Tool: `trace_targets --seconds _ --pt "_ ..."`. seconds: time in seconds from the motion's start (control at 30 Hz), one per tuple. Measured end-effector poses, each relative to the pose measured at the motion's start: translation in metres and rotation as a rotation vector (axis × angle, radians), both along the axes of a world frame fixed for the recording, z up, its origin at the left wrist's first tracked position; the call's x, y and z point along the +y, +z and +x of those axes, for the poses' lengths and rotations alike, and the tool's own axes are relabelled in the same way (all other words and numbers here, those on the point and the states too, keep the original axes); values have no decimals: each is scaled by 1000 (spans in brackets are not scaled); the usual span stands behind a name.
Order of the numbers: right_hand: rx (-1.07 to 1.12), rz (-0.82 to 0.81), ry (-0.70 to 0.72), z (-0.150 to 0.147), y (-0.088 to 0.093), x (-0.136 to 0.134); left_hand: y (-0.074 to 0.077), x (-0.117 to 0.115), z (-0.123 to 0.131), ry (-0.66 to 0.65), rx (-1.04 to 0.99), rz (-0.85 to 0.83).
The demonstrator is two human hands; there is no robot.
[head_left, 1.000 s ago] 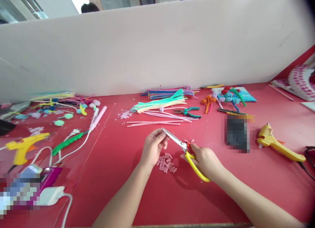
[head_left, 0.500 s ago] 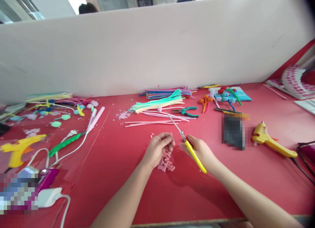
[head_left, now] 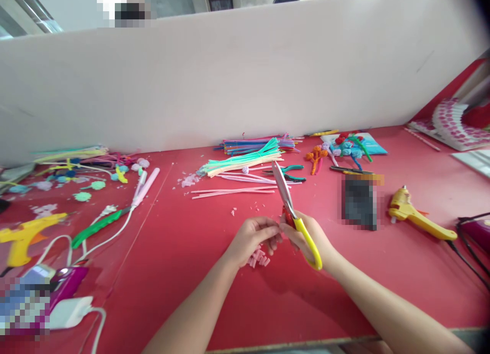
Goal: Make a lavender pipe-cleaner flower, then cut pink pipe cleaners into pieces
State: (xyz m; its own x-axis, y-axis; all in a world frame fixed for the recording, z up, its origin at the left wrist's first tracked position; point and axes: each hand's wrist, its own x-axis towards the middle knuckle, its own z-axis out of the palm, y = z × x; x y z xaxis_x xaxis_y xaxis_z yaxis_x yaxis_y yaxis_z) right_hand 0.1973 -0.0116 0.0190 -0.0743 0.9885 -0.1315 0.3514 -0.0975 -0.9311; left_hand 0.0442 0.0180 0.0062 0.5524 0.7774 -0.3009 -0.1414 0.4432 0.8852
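Note:
My right hand [head_left: 312, 236] holds scissors [head_left: 306, 242] with yellow handles, their blades pointing up and away over the table. My left hand [head_left: 257, 237] is closed in a pinch, its fingertips meeting those of my right hand. Whatever lies between the fingertips is too small to make out. Just below my left hand is a small heap of short pink cut pieces [head_left: 260, 258], partly covered by it. Tiny pink scraps [head_left: 257, 207] lie scattered beyond the hands.
Pink pipe cleaners [head_left: 233, 192], a mint and cream bundle [head_left: 245, 160] and teal-handled pliers [head_left: 293, 173] lie farther back. At right are a yellow glue gun [head_left: 417, 216] and pipe-cleaner flowers [head_left: 350, 146]. Another glue gun [head_left: 23, 239] and a green-handled tool [head_left: 97, 227] lie left.
My left hand has moved right and its fingertips now meet my right hand's. The scissors have turned, showing their blades more broadly and steeply.

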Motion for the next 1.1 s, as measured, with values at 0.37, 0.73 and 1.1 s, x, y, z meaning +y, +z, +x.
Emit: trace_targets --seconds 0.37,0.73,1.1 --pt "-697 196 22 12 -17 0 0 13 -11 312 -32 53" --pt "-894 232 130 8 -28 -8 4 18 -20 478 -95 96" --pt "-921 210 151 7 -30 -8 1 19 -21 476 -132 124"
